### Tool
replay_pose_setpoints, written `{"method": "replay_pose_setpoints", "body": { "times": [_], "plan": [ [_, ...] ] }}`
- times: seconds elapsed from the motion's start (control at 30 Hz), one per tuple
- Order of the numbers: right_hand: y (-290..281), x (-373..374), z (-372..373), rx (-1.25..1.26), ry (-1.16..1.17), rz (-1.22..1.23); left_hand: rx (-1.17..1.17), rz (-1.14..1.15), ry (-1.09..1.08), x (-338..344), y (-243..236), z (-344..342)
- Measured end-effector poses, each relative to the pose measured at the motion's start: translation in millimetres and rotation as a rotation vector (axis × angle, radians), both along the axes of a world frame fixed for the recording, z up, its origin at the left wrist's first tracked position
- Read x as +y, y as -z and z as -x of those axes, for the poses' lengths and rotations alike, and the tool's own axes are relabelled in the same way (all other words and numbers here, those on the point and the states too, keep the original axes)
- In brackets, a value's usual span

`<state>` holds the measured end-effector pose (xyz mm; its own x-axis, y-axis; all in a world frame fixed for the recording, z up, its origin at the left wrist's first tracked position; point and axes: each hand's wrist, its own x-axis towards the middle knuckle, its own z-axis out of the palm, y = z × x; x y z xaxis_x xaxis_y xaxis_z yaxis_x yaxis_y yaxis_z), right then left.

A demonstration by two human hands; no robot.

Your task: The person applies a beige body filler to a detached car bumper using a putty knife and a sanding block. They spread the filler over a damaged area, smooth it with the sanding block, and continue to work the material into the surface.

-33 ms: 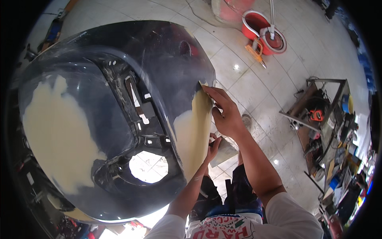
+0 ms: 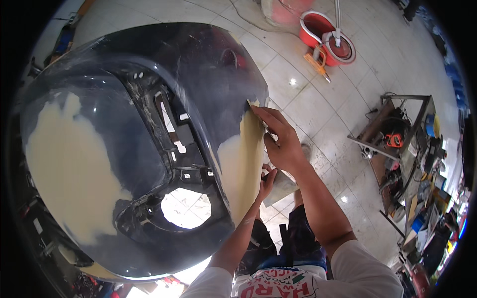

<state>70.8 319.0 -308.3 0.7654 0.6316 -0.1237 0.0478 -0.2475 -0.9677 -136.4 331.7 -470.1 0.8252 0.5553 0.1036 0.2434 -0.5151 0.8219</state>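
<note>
A dark car bumper [image 2: 189,74] fills the left, with pale filler patches [image 2: 69,164] on it and a cut-out round opening lower down. My right hand [image 2: 280,139] pinches a thin flat spreader [image 2: 253,105] against the filler-coated right edge [image 2: 238,169] of the bumper. Below it, beside that edge, my left hand [image 2: 267,183] is closed on what looks like a flat grey board [image 2: 280,191], partly hidden by the bumper and my right arm.
A red mop bucket [image 2: 338,49] stands on the tiled floor [image 2: 348,89] at the top right, near an orange caulking gun [image 2: 314,64]. A metal frame cart [image 2: 412,99] with tools and cluttered parts lines the right side. More parts lie along the far left edge.
The whole scene has shifted slightly upward in the picture. My hands look almost unchanged against the bumper's edge.
</note>
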Motion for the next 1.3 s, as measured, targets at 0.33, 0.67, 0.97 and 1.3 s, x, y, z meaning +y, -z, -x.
{"method": "replay_pose_setpoints", "body": {
  "times": [0.33, 0.67, 0.97, 1.3],
  "plan": [
    [-35.6, -16.0, 66.7, -0.175, -0.064, -0.038, 0.052, 0.026, 0.013, -10.9, 35.6, 11.5],
    [-53.6, -44.7, 169.0, -0.272, 0.007, -0.224, 0.233, 0.237, -0.055, -0.8, 19.5, -0.4],
    [-47.5, -194.6, 134.2, -0.414, 0.140, 0.026, 0.155, 1.535, -0.362, -49.3, -51.3, 20.4],
    [-3.3, -275.0, 148.1, -0.233, 0.007, 0.004, 0.203, 1.105, -0.030, -81.8, -142.9, -11.2]
  ]
}}
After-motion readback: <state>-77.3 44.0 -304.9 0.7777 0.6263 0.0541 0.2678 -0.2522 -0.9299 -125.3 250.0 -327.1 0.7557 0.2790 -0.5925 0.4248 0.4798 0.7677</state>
